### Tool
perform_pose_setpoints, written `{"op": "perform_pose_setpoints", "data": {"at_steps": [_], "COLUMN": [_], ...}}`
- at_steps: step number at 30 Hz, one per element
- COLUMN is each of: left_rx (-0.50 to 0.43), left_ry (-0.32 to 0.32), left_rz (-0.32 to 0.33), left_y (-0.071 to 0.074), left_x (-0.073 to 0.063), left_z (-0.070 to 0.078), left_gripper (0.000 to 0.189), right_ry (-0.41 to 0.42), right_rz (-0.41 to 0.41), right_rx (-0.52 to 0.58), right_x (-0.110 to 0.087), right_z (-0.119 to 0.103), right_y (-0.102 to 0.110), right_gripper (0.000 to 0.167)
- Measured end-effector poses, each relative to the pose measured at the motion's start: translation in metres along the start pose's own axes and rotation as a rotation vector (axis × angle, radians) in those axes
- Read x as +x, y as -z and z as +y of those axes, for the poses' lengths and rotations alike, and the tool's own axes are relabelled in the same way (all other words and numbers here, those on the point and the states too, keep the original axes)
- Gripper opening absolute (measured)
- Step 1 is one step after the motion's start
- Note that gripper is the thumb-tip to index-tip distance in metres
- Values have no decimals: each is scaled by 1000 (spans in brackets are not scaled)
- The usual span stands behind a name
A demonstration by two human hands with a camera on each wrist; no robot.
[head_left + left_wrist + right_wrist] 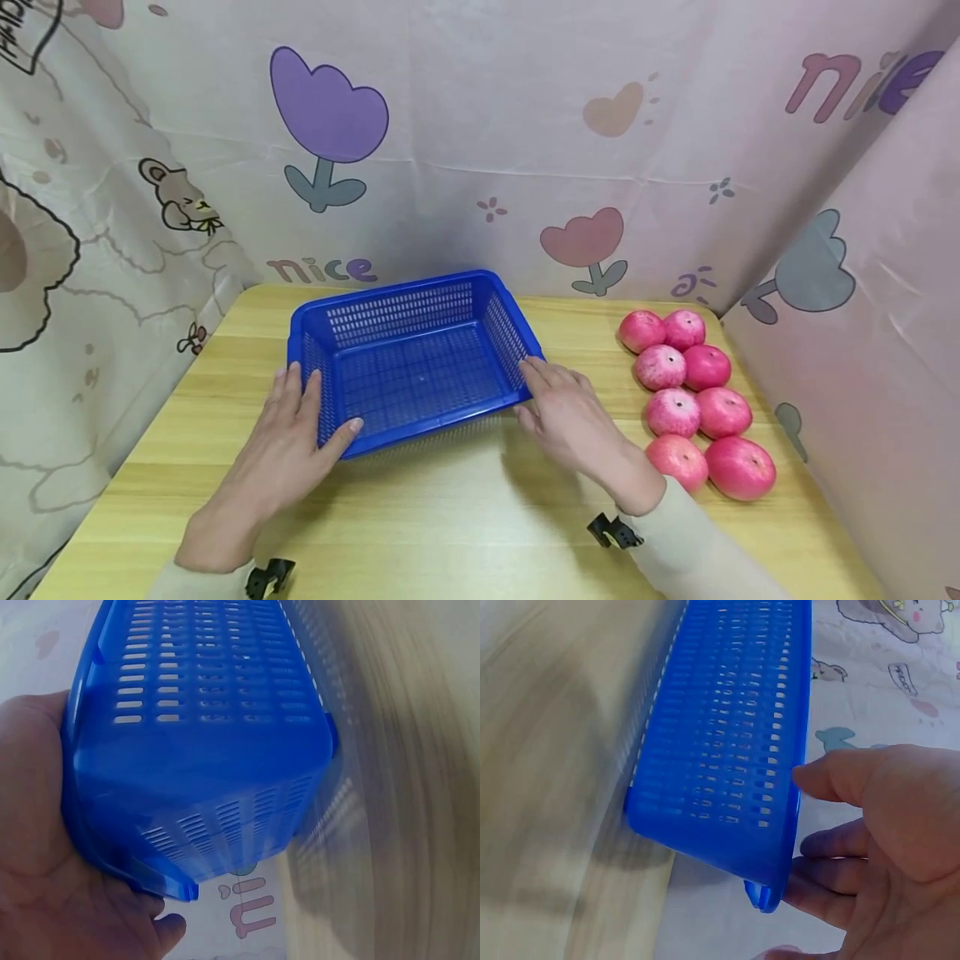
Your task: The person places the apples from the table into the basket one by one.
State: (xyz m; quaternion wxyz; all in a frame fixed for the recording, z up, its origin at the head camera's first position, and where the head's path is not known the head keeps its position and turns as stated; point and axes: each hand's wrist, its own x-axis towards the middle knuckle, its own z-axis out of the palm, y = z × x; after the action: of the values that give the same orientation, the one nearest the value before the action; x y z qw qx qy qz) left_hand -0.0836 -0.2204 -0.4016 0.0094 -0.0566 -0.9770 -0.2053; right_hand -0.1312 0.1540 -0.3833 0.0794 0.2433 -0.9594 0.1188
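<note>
A blue plastic basket (420, 379) with slotted sides sits at a slant on the table, its inside bare. My left hand (281, 446) rests at its front left corner, fingers straight along the left rim and thumb over the front rim. In the left wrist view the palm (37, 825) lies against the basket's rim. At the front right corner, my right hand (566, 412) touches the rim with fairly straight fingers. The right wrist view shows that thumb (832, 776) against the rim of the basket (720, 742), with the other fingers near the corner.
Several pink round fruits (660, 367), kind unclear, stand in two columns on the right of the wooden table (450, 533). A printed curtain (465, 108) hangs behind the table and along both sides.
</note>
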Motion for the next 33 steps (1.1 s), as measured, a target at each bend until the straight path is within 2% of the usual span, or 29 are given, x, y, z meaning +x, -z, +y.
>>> {"op": "perform_pose_setpoints", "data": {"at_steps": [8,22,33], "left_rx": [8,41,41], "left_ry": [-62,-134,-150], "left_rz": [-24,-66,-108], "left_y": [-3,-10,-17], "left_x": [11,36,60], "left_z": [6,20,29], "left_gripper": [103,106,110], "right_ry": [-92,-221,-269], "right_rz": [55,7,0], "right_rx": [70,144,83], "right_x": [7,2,-6], "right_z": [17,36,48], "right_y": [-8,-15,-10], "right_gripper": [74,83,83]}}
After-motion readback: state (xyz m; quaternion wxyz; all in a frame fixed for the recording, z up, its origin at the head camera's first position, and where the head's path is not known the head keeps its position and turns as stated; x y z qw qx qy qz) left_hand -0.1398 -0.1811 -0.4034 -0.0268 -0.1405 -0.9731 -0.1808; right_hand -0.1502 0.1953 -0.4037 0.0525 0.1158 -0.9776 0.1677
